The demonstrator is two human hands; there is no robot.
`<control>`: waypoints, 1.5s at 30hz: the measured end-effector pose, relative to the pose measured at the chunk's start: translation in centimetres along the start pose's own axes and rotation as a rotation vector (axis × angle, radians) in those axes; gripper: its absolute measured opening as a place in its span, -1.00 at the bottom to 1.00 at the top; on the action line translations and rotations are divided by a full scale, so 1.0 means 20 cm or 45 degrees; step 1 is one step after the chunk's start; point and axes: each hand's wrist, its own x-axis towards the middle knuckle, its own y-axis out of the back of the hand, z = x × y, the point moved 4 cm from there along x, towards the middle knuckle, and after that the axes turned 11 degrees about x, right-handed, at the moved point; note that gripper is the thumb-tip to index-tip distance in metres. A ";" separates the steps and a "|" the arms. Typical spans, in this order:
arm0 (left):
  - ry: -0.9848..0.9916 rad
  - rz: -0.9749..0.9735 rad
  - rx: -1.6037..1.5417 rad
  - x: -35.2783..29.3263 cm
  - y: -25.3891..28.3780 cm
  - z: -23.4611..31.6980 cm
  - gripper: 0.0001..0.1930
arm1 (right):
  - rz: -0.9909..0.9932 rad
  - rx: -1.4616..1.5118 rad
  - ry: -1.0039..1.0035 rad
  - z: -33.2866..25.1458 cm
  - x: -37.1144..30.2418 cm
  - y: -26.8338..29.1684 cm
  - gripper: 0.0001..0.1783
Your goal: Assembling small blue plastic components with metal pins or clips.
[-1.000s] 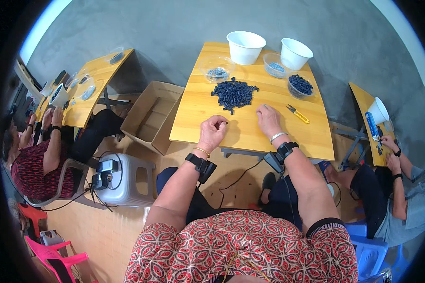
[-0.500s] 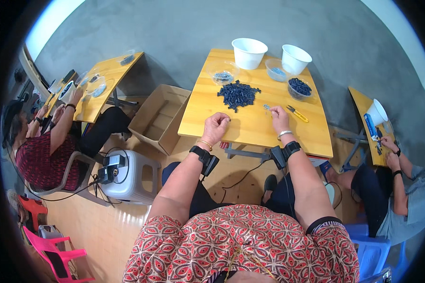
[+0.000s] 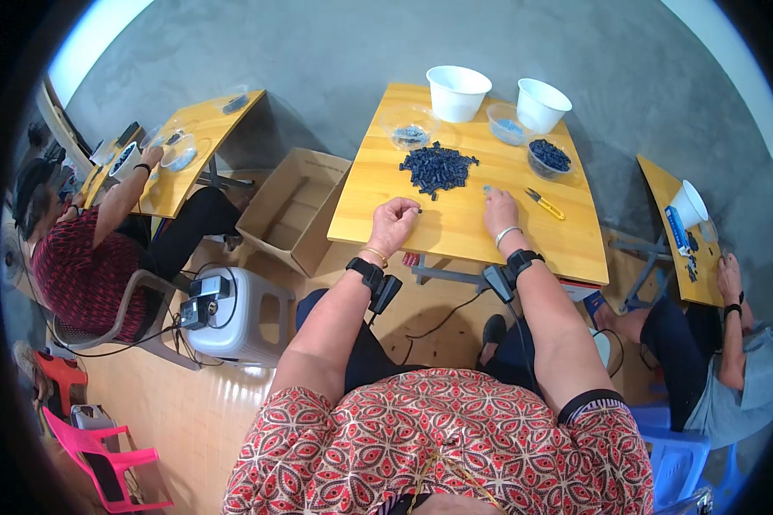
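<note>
Just behind the dark-blue parts pile (image 3: 438,167) on the smooth wooden table (image 3: 464,232): clear round bowls, two white tubs (image 3: 458,93). Right of the pile, yellow-handled cutters (image 3: 544,203). Near side of the pile: left hand (image 3: 393,225) curled, pinching a tiny dark piece; right hand (image 3: 499,209) resting knuckles-up, grip impossible to tell.

Grey concrete floor (image 3: 318,51), wooden tables (image 3: 464,223) (three), pink plastic chair (image 3: 103,459)
</note>
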 end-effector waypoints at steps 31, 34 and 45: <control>0.099 -0.394 -1.139 -0.62 0.04 0.72 -0.85 | -0.607 2.241 -0.161 -0.93 -0.50 0.63 -0.90; 0.075 -0.377 -1.170 -0.63 0.04 0.74 -0.84 | -0.644 2.272 -0.161 -0.93 -0.50 0.64 -0.89; 0.113 -0.379 -1.177 -0.63 0.02 0.74 -0.83 | -0.464 1.958 -0.175 -0.93 -0.52 0.65 -0.87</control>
